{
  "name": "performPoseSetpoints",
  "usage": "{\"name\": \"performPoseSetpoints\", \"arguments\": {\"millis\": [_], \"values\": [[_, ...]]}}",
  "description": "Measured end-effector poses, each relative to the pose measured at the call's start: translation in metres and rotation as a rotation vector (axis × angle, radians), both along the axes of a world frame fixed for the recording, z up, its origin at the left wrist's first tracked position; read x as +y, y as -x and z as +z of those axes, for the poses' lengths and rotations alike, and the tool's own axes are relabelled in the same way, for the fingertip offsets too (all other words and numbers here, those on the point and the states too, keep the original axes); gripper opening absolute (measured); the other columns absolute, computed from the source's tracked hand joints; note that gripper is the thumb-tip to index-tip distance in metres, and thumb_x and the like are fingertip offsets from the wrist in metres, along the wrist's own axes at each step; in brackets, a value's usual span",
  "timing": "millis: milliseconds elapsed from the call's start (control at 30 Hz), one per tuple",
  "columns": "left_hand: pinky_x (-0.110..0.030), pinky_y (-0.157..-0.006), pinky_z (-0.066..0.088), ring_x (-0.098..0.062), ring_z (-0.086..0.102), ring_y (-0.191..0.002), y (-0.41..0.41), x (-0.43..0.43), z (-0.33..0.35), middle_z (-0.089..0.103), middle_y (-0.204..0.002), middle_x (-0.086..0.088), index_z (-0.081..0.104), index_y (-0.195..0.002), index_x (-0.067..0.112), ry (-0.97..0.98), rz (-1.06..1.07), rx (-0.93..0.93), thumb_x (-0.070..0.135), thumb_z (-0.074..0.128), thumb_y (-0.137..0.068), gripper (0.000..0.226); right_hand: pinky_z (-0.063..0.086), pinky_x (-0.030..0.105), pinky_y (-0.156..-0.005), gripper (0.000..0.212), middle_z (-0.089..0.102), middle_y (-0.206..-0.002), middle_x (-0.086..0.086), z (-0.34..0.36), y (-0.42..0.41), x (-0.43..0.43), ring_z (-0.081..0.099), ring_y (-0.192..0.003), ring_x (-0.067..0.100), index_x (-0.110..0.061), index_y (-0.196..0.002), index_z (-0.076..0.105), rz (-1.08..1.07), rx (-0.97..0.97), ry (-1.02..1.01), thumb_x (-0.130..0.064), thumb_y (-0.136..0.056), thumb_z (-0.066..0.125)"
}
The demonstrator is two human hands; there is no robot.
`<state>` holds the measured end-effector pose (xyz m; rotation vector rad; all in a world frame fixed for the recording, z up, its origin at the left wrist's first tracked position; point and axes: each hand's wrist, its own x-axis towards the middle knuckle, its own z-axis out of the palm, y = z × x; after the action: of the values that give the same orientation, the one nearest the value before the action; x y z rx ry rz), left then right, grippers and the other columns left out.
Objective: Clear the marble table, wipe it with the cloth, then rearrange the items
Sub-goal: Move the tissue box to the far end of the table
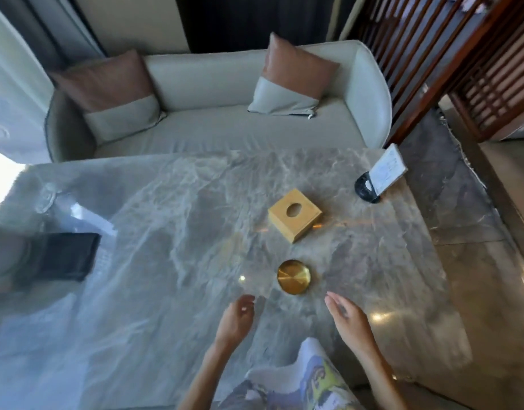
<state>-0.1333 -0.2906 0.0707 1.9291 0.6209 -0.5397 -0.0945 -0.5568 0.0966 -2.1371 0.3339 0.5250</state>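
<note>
Bench (166, 306): grey marble top w/ white veining, glossy, reflections at left edge.

Items on bench:
- Gold box (294, 215), square, round hole in top; centre-right, set at an angle.
- Gold dish (294, 277), round, shallow; nearer the person than the box, apart from it.
- Card stand (368, 190), dark round base w/ white card (388, 170) upright and tilted; far right corner.
- Black flat item (67, 255), left side, blurred; can't tell what it is.
- No cloth in view.

Hands:
- Left hand (235, 319): over bench just near-left of dish, fingers curled loosely, half open, holding nothing.
- Right hand (348, 318): over bench near-right of dish, fingers extended, open, holding nothing. Neither hand touches the dish.

Surroundings:
- Sofa (225, 84), pale, beyond far edge of bench; 2 cushions, brown over grey, one at each end.
- Wood lattice screen (462, 54), upper right.
- Person's patterned clothing (308, 383) at bottom edge.
</note>
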Motion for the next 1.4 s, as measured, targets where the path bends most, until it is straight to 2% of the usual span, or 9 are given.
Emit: {"name": "performPoseSetpoints", "arguments": {"millis": [367, 500, 700, 833, 900, 1100, 1233, 1300, 1400], "values": [[-0.042, -0.09, 0.052, -0.033, 0.067, -0.099, -0.041, 0.069, 0.016, 0.071, -0.106, -0.018, 0.065, -0.114, 0.005, -0.012, 0.014, -0.046, 0.015, 0.053, -0.081, 0.037, 0.032, 0.021, -0.102, 0.04, 0.053, -0.139, 0.014, 0.033, -0.028, 0.029, 0.048, -0.131, 0.022, 0.001, -0.132, 0.052, -0.012, 0.124, -0.133, -0.018, -0.097, 0.052], [-0.051, -0.087, 0.052, -0.043, 0.063, -0.105, -0.121, 0.063, 0.023, 0.067, -0.113, -0.027, 0.064, -0.114, -0.001, 0.039, 0.082, -0.095, 0.027, 0.044, -0.064, 0.061, 0.036, 0.027, -0.101, 0.051, 0.053, -0.141, 0.009, 0.041, -0.093, 0.025, 0.05, -0.13, 0.02, -0.014, -0.141, 0.045, 0.138, 0.113, 0.033, -0.039, -0.096, 0.049], [-0.036, -0.077, 0.049, -0.039, 0.063, -0.102, -0.223, 0.03, 0.026, 0.062, -0.121, -0.026, 0.059, -0.122, 0.003, 0.074, 0.153, -0.055, 0.008, 0.044, -0.088, 0.038, 0.033, 0.039, -0.112, 0.063, 0.038, -0.152, 0.011, 0.029, -0.204, 0.042, 0.04, -0.138, 0.026, -0.019, -0.15, 0.026, 0.204, 0.139, 0.037, -0.042, -0.095, 0.049], [-0.041, -0.095, 0.051, -0.035, 0.058, -0.115, -0.257, 0.003, 0.013, 0.057, -0.129, -0.021, 0.051, -0.132, 0.006, 0.057, 0.176, 0.025, 0.012, 0.048, -0.09, 0.043, 0.029, 0.042, -0.115, 0.067, 0.026, -0.158, 0.006, -0.006, -0.245, 0.047, 0.029, -0.143, 0.027, -0.019, -0.152, 0.019, 0.177, 0.195, 0.001, -0.038, -0.095, 0.051], [-0.04, -0.096, 0.051, -0.03, 0.057, -0.114, -0.262, -0.007, 0.007, 0.055, -0.129, -0.013, 0.045, -0.137, 0.009, 0.068, 0.198, 0.061, 0.017, 0.05, -0.092, 0.046, 0.038, 0.047, -0.111, 0.065, 0.032, -0.154, 0.006, -0.028, -0.258, 0.048, 0.037, -0.138, 0.027, -0.019, -0.15, 0.024, 0.14, 0.216, -0.103, -0.032, -0.094, 0.055], [-0.033, -0.068, 0.047, -0.019, 0.052, -0.074, -0.258, -0.043, -0.015, 0.052, -0.087, -0.008, 0.048, -0.121, 0.019, 0.313, 0.357, 0.106, 0.003, 0.044, -0.096, 0.03, 0.047, 0.055, -0.101, 0.059, 0.052, -0.138, 0.007, -0.152, -0.262, 0.023, 0.055, -0.122, 0.025, -0.03, -0.139, 0.04, 0.039, 0.215, -0.306, -0.03, -0.083, 0.058], [-0.033, -0.066, 0.056, -0.023, 0.059, -0.077, -0.263, -0.062, -0.033, 0.056, -0.093, -0.011, 0.051, -0.119, 0.011, 0.203, 0.364, 0.035, -0.002, 0.049, -0.091, 0.03, 0.054, 0.047, -0.081, 0.05, 0.059, -0.108, 0.003, -0.116, -0.253, 0.01, 0.059, -0.087, 0.019, -0.027, -0.132, 0.049, -0.096, 0.223, -0.467, -0.017, -0.085, 0.062], [-0.039, -0.074, 0.059, -0.024, 0.061, -0.083, -0.265, -0.08, -0.038, 0.055, -0.101, -0.007, 0.054, -0.117, 0.01, 0.124, 0.292, -0.008, -0.005, 0.053, -0.086, 0.035, 0.056, 0.047, -0.08, 0.048, 0.06, -0.102, -0.001, -0.094, -0.251, -0.007, 0.059, -0.083, 0.016, -0.027, -0.129, 0.051, -0.141, 0.223, -0.482, -0.014, -0.084, 0.062], [-0.032, -0.066, 0.059, -0.018, 0.06, -0.074, -0.27, -0.125, -0.041, 0.053, -0.095, -0.001, 0.051, -0.109, 0.011, 0.126, 0.242, -0.046, -0.009, 0.052, -0.086, 0.031, 0.055, 0.05, -0.084, 0.046, 0.059, -0.107, 0.003, -0.09, -0.248, -0.052, 0.06, -0.086, 0.018, -0.025, -0.131, 0.051, -0.263, 0.223, -0.525, -0.011, -0.088, 0.059]]}}
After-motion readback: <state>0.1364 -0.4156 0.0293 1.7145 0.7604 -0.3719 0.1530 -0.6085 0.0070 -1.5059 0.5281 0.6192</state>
